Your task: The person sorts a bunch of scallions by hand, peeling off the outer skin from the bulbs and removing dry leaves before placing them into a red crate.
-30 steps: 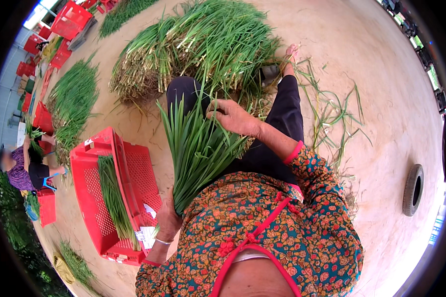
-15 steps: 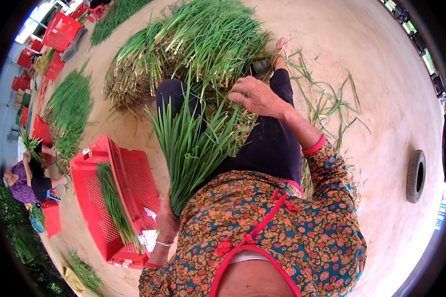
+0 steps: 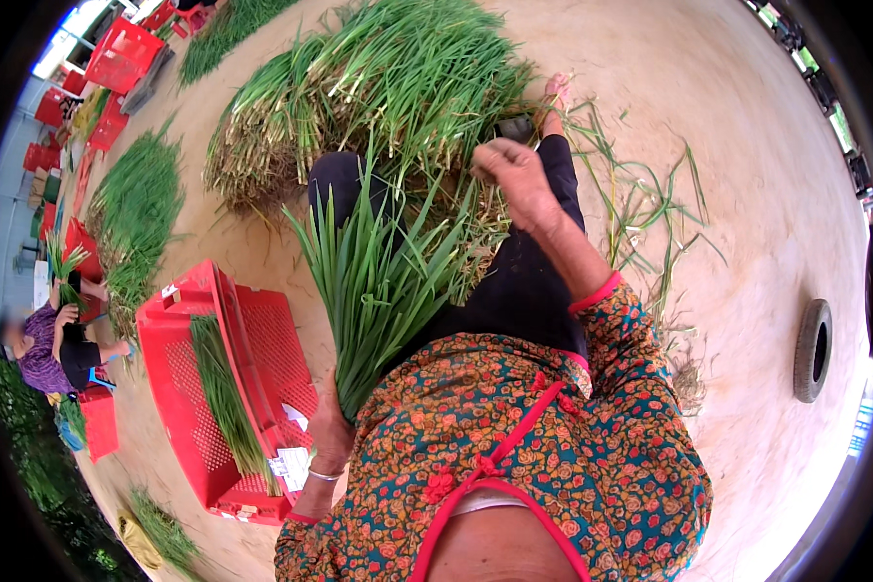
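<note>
Head view: over the last second the right hand [image 3: 516, 173] has moved away from the fanned bunch of long green chive-like leaves [image 3: 378, 281] and up to the big heap of uncut green stalks with pale roots [image 3: 378, 87] on the tan concrete floor [image 3: 747, 194]. It was touching the bunch's leaf tips before; now it is at the heap's near edge, which suggests that more stalks are being gathered for the bunch.

The right arm is stretched forward over the black-trousered lap, wrist bent down, fingers curled into the stalks; whether they have closed on any cannot be told. The left hand [image 3: 332, 427] has kept its place low beside the body, fist wrapped round the bunch's base, leaves fanning upward. Just left sits a red plastic mesh crate [image 3: 189, 388] with one bundle of greens inside.
</note>
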### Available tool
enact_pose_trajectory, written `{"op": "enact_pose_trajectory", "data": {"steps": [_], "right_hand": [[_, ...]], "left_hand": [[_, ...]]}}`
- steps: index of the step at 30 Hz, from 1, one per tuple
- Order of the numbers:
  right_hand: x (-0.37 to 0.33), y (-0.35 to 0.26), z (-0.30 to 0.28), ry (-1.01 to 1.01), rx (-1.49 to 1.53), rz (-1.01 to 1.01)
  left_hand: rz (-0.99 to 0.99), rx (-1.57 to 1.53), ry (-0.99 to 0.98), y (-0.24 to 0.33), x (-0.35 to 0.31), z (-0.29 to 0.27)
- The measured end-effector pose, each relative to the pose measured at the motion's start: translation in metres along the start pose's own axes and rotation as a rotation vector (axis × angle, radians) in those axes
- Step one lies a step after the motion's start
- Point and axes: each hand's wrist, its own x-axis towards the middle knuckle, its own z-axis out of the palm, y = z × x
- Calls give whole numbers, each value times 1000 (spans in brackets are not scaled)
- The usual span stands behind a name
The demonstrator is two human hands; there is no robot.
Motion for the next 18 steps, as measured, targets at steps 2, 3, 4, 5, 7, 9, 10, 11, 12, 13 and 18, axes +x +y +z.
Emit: {"op": "enact_pose_trajectory", "data": {"steps": [2, 3, 4, 5, 7, 9, 10, 11, 12, 13, 18], "right_hand": [[-4, -29, -12, -22, -242, -237], [-15, -50, -4, -85, -424, -297], [-30, -67, 2, -143, -602, -361], [-39, -70, 6, -226, -800, -561], [-63, -67, 24, -359, -1101, -691], [-78, -50, 34, -471, -1203, -702], [-80, -37, 34, -506, -1220, -716], [-82, -28, 34, -504, -1175, -697], [-82, -21, 34, -505, -1132, -677], [-83, -17, 33, -507, -1090, -656], [-72, -15, 17, -113, -141, 21]], "left_hand": [[-11, 17, -3, -2, 2, 1], [-19, 27, -7, -3, 0, 2], [-19, 38, -2, -4, 0, 3], [-16, 50, 4, -5, 2, 5], [-23, 51, 1, -3, 2, 5], [-33, 38, -11, 2, 2, 0], [-20, 24, 3, 1, 4, 0], [-5, 11, 16, 0, 3, 1], [7, -7, 29, -1, 2, 2], [-5, 1, 15, -1, 1, 1], [34, 36, 40, -5, 1, 6]]}}
